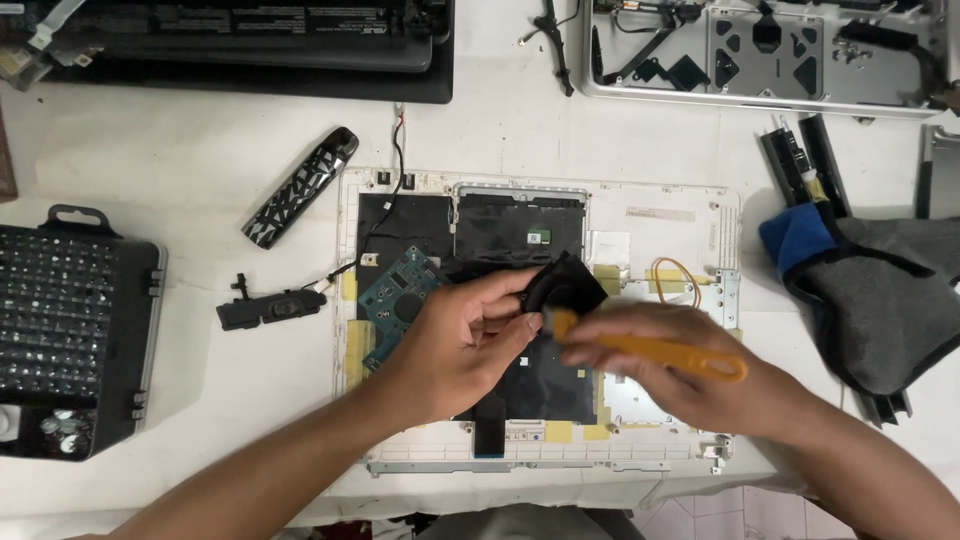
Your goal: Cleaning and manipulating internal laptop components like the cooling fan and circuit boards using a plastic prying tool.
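Both forearms are bare to the left hand (462, 335) and right hand (665, 365), no sleeves, rings or watch.

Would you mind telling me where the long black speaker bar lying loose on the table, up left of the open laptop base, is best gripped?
Probably across the middle of the black speaker bar, pinching its two long sides from above. It lies flat and slanted on the white table, narrow, with open space along both edges. Both hands are busy: the left hand holds a black fan, the right hand an orange tool.

- Orange tool (655, 350): motion-blurred, tip hidden at black fan (563, 285).
- Fan: partly covered by left hand (462, 335).
- Bit case (75, 335): cut off at left edge.
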